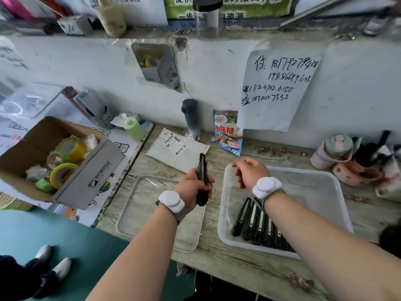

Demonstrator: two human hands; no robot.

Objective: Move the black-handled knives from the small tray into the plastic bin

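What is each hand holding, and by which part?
The left hand grips a black-handled knife around its lower half. The right hand holds nothing.

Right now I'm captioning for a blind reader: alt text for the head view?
The left hand holds a black-handled knife above an empty small tray; the right hand touches the plastic bin's rim, where several knives lie.

The worn wooden surface (238, 268) carries a shallow clear tray (138, 216) at 9 o'clock and a deeper plastic bin (303, 192) at 3 o'clock. Toward 12 o'clock lie a white mailer (173, 148) and a candy packet (227, 135) leaning against the wall.
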